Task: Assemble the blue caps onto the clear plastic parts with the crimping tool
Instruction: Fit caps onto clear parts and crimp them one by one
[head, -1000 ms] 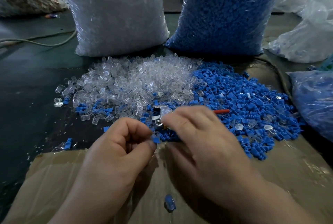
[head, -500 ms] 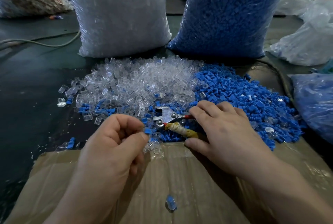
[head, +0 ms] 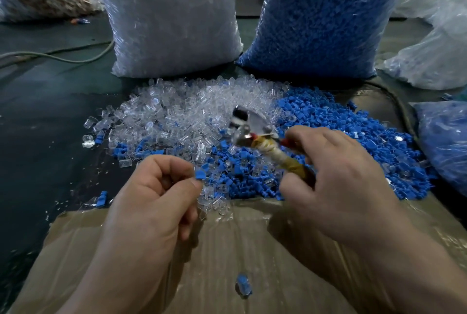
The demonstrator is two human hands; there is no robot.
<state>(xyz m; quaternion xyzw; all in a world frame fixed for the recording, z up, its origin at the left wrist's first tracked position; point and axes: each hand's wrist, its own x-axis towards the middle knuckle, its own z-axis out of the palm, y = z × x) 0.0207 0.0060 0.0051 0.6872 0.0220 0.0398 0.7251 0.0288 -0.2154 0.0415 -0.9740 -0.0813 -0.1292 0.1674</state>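
Cardboard lies nearest, under both wrists, with one capped piece on it below the hands. The left hand is curled, thumb and forefinger pinching a blue cap; whether a clear part sits under it cannot be told. The right hand wraps round the taped handles of the crimping tool, its blurred metal head raised, apart from the cap. Beyond the fingers spread loose clear parts and, to their right, blue caps. The step looks like bringing tool to piece. Next, the head must meet the pinched cap squarely and squeeze.
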